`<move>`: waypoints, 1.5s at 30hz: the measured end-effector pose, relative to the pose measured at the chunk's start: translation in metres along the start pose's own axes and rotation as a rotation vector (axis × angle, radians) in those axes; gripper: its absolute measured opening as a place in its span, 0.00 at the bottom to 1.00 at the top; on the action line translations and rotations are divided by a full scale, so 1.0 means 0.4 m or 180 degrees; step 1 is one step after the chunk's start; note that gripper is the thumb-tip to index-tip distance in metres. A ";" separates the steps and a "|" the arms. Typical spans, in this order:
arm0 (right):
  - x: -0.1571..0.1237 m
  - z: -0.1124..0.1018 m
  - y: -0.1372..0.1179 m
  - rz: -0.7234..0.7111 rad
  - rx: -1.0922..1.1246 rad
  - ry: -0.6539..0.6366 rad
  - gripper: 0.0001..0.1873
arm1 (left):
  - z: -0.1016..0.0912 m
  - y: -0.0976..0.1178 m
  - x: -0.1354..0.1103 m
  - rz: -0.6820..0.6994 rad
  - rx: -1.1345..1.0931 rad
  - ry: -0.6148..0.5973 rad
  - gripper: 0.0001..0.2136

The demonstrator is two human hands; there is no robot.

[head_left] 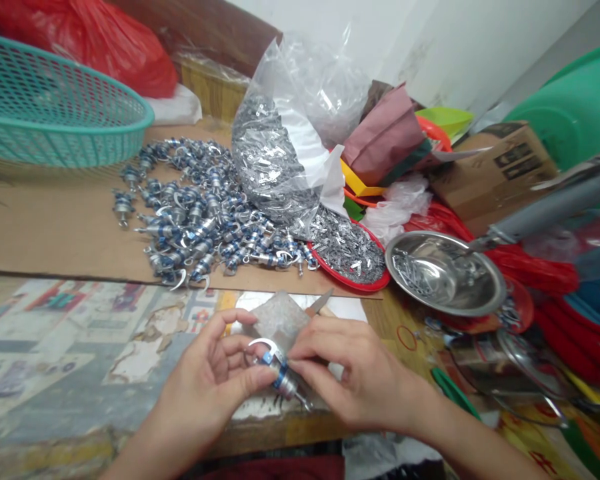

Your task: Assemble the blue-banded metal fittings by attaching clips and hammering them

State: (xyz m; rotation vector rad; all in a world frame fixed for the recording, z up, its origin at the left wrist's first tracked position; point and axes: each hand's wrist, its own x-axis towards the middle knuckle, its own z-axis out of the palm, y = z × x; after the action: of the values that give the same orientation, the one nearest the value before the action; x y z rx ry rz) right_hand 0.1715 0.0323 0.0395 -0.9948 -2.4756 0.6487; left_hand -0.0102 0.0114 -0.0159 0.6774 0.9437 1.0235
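Note:
My left hand [210, 377] holds a small blue-and-silver metal piece with a curved hook [280, 371] between thumb and fingers. Its hook points up and left, and a thin tip sticks out at the lower right. The thumb and forefinger of my right hand [347, 367] are pinched together at the right side of this piece. Whatever lies between those fingertips is too small or hidden to name. Just beyond the hands are a greyish flat block [280, 317] and a pointed blade [321, 303]. A pile of similar blue-and-silver pieces [195, 213] lies on cardboard farther back.
A clear bag [275, 160] of small metal parts stands behind a red dish [353, 253] of flat metal strips. To the right is a steel bowl [445, 273] with metal pins. A green basket [60, 127] sits at the back left, and a cardboard box [495, 173] at the right.

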 end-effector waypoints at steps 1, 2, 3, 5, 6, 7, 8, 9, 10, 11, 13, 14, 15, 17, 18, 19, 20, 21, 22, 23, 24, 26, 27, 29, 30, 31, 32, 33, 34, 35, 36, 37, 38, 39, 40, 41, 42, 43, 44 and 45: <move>-0.001 0.001 -0.003 0.0078 0.0004 -0.0035 0.07 | 0.001 0.000 -0.001 -0.0008 -0.0007 -0.0010 0.25; -0.001 0.001 -0.005 0.0160 0.0022 -0.0076 0.07 | 0.002 0.001 -0.002 -0.0018 -0.0002 -0.0011 0.25; 0.000 0.001 -0.008 0.0226 0.0056 -0.0120 0.07 | 0.002 0.002 -0.003 -0.0034 0.0011 -0.0003 0.25; 0.005 0.001 -0.010 0.0357 0.0182 -0.0207 0.07 | 0.003 0.005 -0.004 -0.0046 0.0033 0.0024 0.25; 0.009 0.000 -0.009 0.0414 0.0262 -0.0241 0.06 | 0.004 0.006 -0.004 -0.0039 0.0037 0.0032 0.25; 0.013 -0.003 -0.008 0.0471 0.0333 -0.0268 0.06 | 0.004 0.007 -0.004 -0.0035 0.0040 0.0036 0.25; 0.017 -0.005 -0.006 0.0524 0.0378 -0.0297 0.06 | 0.004 0.007 -0.003 -0.0033 0.0042 0.0044 0.25; 0.021 -0.008 -0.003 0.0551 0.0392 -0.0332 0.06 | 0.005 0.008 -0.003 -0.0040 0.0044 0.0045 0.25; 0.024 -0.010 0.000 0.0542 0.0376 -0.0381 0.07 | 0.006 0.009 -0.002 -0.0051 0.0044 0.0050 0.25; 0.026 -0.011 0.004 0.0497 0.0338 -0.0433 0.07 | 0.007 0.010 -0.002 -0.0071 0.0047 0.0061 0.26; 0.026 -0.007 0.010 0.0360 0.0266 -0.0481 0.08 | 0.009 0.011 -0.002 -0.0105 0.0039 0.0091 0.26; 0.024 -0.002 0.014 0.0279 0.0260 -0.0464 0.08 | 0.010 0.012 -0.002 -0.0105 0.0024 0.0095 0.26; 0.022 0.004 0.017 0.0206 0.0278 -0.0400 0.09 | 0.011 0.012 -0.002 -0.0086 0.0000 0.0100 0.26; 0.020 0.022 0.021 0.0105 0.0327 -0.0178 0.09 | 0.012 0.012 -0.002 -0.0066 -0.0042 0.0071 0.26; 0.019 0.032 0.021 0.0080 0.0333 -0.0049 0.09 | 0.013 0.012 -0.001 -0.0058 -0.0061 0.0049 0.25; 0.020 0.042 0.020 0.0079 0.0307 0.0086 0.09 | 0.012 0.012 0.000 -0.0060 -0.0066 0.0020 0.25; 0.021 0.052 0.018 0.0087 0.0251 0.0207 0.09 | 0.012 0.011 0.000 -0.0066 -0.0063 0.0002 0.25; 0.023 0.060 0.015 0.0093 0.0186 0.0302 0.10 | 0.010 0.010 0.001 -0.0079 -0.0049 -0.0015 0.25; 0.024 0.066 0.011 0.0093 0.0134 0.0375 0.10 | 0.009 0.010 0.001 -0.0078 -0.0030 -0.0031 0.25; 0.025 0.070 0.007 0.0081 0.0124 0.0472 0.10 | 0.007 0.009 0.001 -0.0066 -0.0010 -0.0034 0.25; 0.023 0.070 0.004 0.0068 0.0167 0.0606 0.10 | 0.006 0.008 0.000 -0.0061 0.0015 -0.0044 0.25; 0.010 0.060 0.006 0.0168 0.0317 0.1054 0.09 | 0.004 0.006 -0.004 -0.0056 0.0071 -0.0009 0.25; -0.003 0.051 0.012 0.0327 0.0330 0.1338 0.09 | 0.004 0.006 -0.006 -0.0058 0.0093 0.0027 0.26; -0.044 0.028 0.036 0.0825 0.0076 0.1678 0.07 | 0.005 0.006 -0.008 -0.0057 0.0108 0.0124 0.27; -0.070 0.017 0.053 0.1116 -0.0175 0.1627 0.08 | 0.006 0.007 -0.008 -0.0055 0.0107 0.0146 0.28; -0.097 0.009 0.072 0.1376 -0.0451 0.1423 0.10 | 0.007 0.008 -0.008 -0.0052 0.0098 0.0139 0.28; -0.125 0.004 0.090 0.1575 -0.0698 0.1114 0.14 | 0.007 0.008 -0.007 -0.0056 0.0090 0.0109 0.28; -0.151 0.001 0.107 0.1720 -0.0876 0.0787 0.16 | 0.007 0.009 -0.006 -0.0058 0.0094 0.0070 0.28; -0.173 0.002 0.120 0.1816 -0.0968 0.0515 0.15 | 0.006 0.009 -0.004 -0.0055 0.0105 0.0041 0.27; -0.190 0.004 0.128 0.1869 -0.0981 0.0348 0.13 | 0.005 0.009 -0.003 -0.0054 0.0126 0.0007 0.27; -0.201 0.006 0.130 0.1878 -0.0953 0.0321 0.11 | 0.003 0.009 -0.002 -0.0043 0.0149 -0.0012 0.26; -0.207 0.008 0.126 0.1836 -0.0909 0.0410 0.09 | 0.001 0.008 -0.002 -0.0032 0.0174 -0.0028 0.26; -0.208 0.008 0.115 0.1745 -0.0866 0.0574 0.08 | -0.001 0.007 -0.002 -0.0025 0.0196 -0.0042 0.26; -0.205 0.005 0.099 0.1593 -0.0838 0.0755 0.08 | -0.003 0.007 -0.002 -0.0019 0.0209 -0.0061 0.26; -0.200 0.000 0.078 0.1399 -0.0825 0.0901 0.10 | -0.004 0.006 -0.002 -0.0017 0.0214 -0.0069 0.26; -0.194 -0.007 0.054 0.1199 -0.0816 0.0964 0.13 | -0.005 0.006 -0.002 -0.0017 0.0220 -0.0073 0.26; -0.189 -0.015 0.030 0.1000 -0.0803 0.0942 0.17 | -0.005 0.005 -0.002 -0.0024 0.0222 -0.0068 0.26; -0.184 -0.024 0.007 0.0826 -0.0801 0.0872 0.22 | -0.005 0.005 -0.001 -0.0032 0.0222 -0.0059 0.26; -0.182 -0.033 -0.013 0.0662 -0.0814 0.0820 0.26 | -0.004 0.005 -0.001 -0.0028 0.0215 -0.0049 0.26; -0.181 -0.039 -0.029 0.0521 -0.0826 0.0806 0.31 | -0.004 0.004 -0.001 -0.0022 0.0207 -0.0044 0.27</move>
State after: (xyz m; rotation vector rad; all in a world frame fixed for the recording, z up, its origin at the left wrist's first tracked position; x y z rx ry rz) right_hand 0.2219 -0.0231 0.0456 -1.2994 -2.3074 0.2314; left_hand -0.0122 0.0117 -0.0149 0.7338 0.9701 0.9842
